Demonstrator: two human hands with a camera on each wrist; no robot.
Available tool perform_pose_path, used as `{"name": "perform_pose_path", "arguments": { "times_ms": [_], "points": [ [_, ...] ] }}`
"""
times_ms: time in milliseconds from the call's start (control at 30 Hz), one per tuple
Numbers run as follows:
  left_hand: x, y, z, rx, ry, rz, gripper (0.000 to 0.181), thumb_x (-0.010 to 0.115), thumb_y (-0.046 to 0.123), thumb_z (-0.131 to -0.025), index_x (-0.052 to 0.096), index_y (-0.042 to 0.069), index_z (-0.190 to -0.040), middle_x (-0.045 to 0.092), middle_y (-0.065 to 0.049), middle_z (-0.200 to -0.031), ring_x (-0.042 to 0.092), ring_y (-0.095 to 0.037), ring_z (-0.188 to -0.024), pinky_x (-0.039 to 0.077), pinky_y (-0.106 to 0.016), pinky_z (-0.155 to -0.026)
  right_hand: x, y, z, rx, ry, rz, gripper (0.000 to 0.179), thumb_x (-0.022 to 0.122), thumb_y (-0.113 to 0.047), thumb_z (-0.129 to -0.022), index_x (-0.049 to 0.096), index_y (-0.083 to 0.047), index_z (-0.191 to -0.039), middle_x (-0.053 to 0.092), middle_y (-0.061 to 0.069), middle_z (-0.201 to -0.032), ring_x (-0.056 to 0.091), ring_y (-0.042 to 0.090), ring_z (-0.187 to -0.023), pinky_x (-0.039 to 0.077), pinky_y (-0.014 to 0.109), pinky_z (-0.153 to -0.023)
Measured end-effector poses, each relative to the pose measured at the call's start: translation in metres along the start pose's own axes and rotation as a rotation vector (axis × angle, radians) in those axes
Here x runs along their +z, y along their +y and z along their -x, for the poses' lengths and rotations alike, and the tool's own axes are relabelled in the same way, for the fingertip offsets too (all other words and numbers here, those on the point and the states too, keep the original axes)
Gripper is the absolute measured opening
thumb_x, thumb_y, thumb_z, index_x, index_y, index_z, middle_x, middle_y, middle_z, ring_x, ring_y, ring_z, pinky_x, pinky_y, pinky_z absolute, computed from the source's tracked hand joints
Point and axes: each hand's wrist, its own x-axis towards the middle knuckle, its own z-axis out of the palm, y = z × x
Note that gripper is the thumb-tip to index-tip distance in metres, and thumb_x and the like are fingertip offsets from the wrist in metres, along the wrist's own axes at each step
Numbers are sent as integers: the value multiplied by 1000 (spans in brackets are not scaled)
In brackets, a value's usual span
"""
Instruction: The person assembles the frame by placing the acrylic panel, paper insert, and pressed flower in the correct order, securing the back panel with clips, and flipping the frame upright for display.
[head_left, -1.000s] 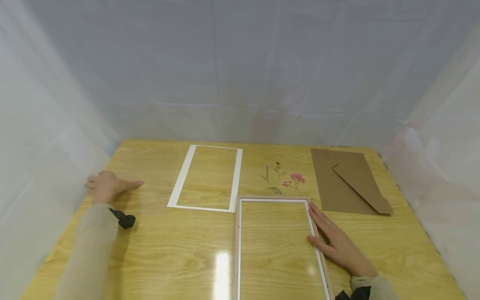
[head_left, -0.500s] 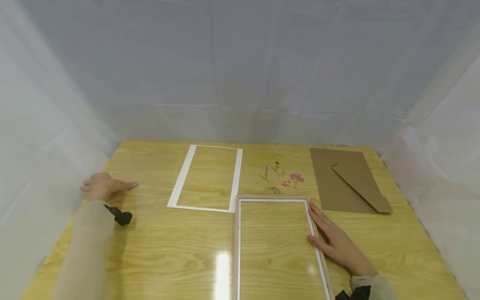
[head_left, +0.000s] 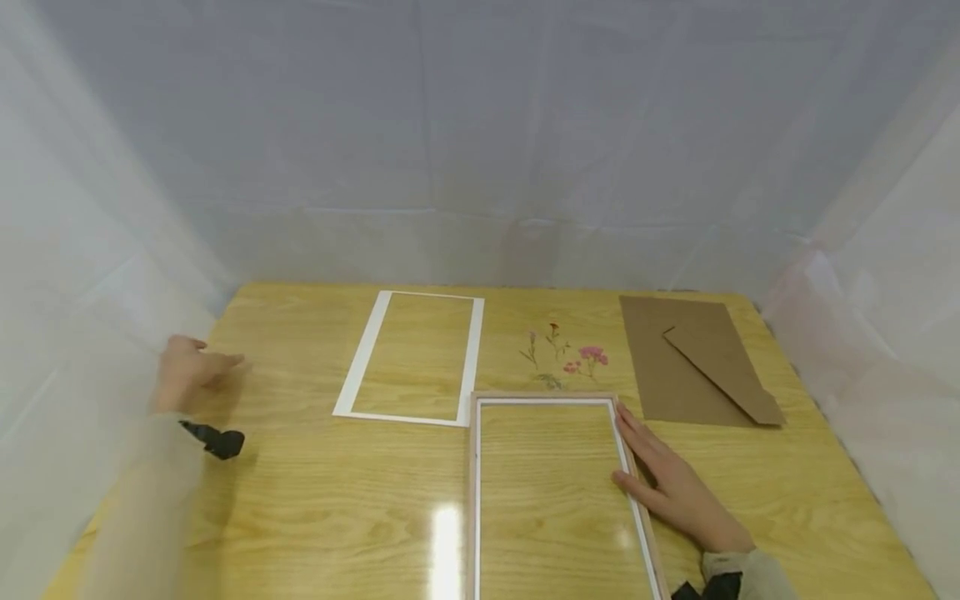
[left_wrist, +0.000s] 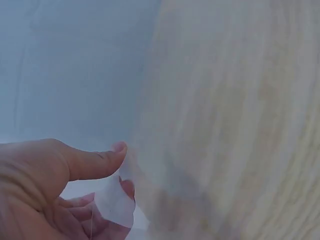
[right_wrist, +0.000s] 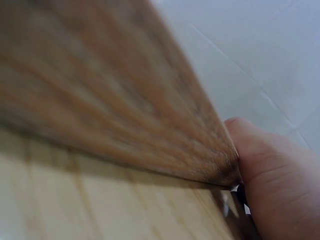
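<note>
At the table's left edge my left hand [head_left: 187, 367] appears thumb and fingers together. In the left wrist view, the thumb and curled fingers pinch the edge of a thin clear sheet [left_wrist: 115, 207], through which the fingers show. My right hand [head_left: 678, 496] rests on the right side of a wooden picture frame [head_left: 474, 500] with a white inner lip. Its fingers lie straight along the upper right corner, and the thumb tip reaches over the rail. From the right wrist, the frame's wood side [right_wrist: 115, 95] stands on the table beside a digit.
A white rectangular mat [head_left: 367, 358] lies left of the picture frame. Pressed flowers [head_left: 592, 354] with thin stems lie behind it. Further right is a brown backing board [head_left: 660, 375] with a folded stand. White sheeting [head_left: 480, 167] surrounds the wooden table [head_left: 337, 500].
My left hand has moved left toward the table's edge and turned, its thumb drawing in toward the fingers. The right hand and the picture frame have stayed put.
</note>
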Motion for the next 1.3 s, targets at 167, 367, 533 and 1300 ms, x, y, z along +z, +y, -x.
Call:
{"name": "perform_pose_path", "arguments": {
  "times_ms": [167,367,533,1300],
  "points": [
    [-18,13,7,70,3,99,70,60,23,-99,29,-23,-140,67,6,-66,68,-13,-59,58,-37,-75,0,0,0,1,3,1,78,68,-28,-95,24,-14,-158,19,5,-165,27,26,-146,11,17,-112],
    [-36,30,21,116,-16,224,59,58,13,-99,31,-21,-139,64,20,-71,67,-10,-59,58,-27,-63,0,0,0,6,5,5,78,67,-29,-95,24,-14,-158,19,5,-165,28,26,-146,16,23,-115],
    [-45,43,38,133,-49,239,56,58,20,-100,34,-16,-135,65,22,-76,68,-11,-64,58,-28,-65,0,0,-1,12,6,19,78,67,-29,-95,25,-14,-158,19,4,-165,29,27,-145,26,39,-115],
    [-4,92,105,416,-182,897,17,57,0,-98,47,-1,-112,75,-8,-89,71,-20,-68,58,-28,-63,0,3,-1,-13,6,-15,77,67,-28,-95,25,-14,-158,18,5,-165,26,24,-147,11,16,-113]
  ]
}}
